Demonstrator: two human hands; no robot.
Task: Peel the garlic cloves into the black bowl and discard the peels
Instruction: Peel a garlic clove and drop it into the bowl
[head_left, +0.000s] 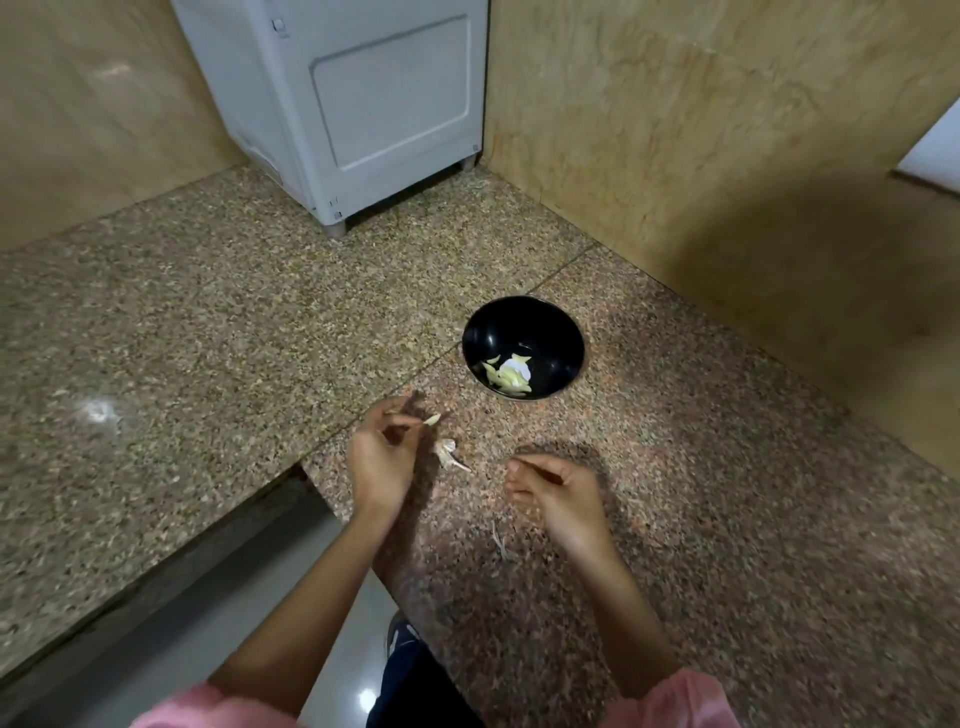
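One garlic clove (432, 420) pinched by left hand (379, 457); black bowl (545, 332) beyond.

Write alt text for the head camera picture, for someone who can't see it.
A person's left hand pinches a small pale garlic piece above a speckled granite counter; the right hand, fingers curled, is alongside. Between them lie papery garlic scraps, and a round black bowl beyond holds peeled cloves.

A home kitchen: speckled granite counter (218, 322), marble-tiled walls (675, 130), white appliance (363, 104).
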